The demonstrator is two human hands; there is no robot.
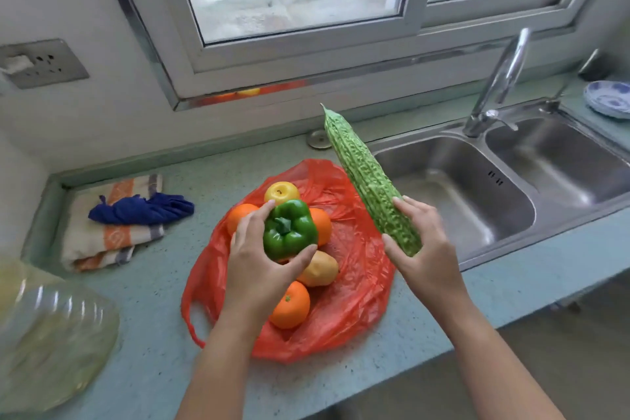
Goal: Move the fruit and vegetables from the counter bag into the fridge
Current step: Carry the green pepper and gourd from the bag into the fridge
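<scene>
The left hand point(252, 259) curls its fingers and thumb round a green pepper point(289, 232), holding it just above the red bag point(358, 300) that lies spread open on the tabletop point(153, 283). The right hand point(426, 249) grips the thick lower end of a bitter gourd point(364, 174), whose tip points up toward the window. In the bag lie three oranges point(289, 309), a yellow apple point(281, 193) and a potato point(320, 269). The pepper is probably light, hollow and smooth, so a wide wrap round its body suits it better than a pinch at the stem. The gourd looks stiff and bumpy, easy to grip, but held at one end it may tip; nearer the middle would balance better. No fridge is in view.
</scene>
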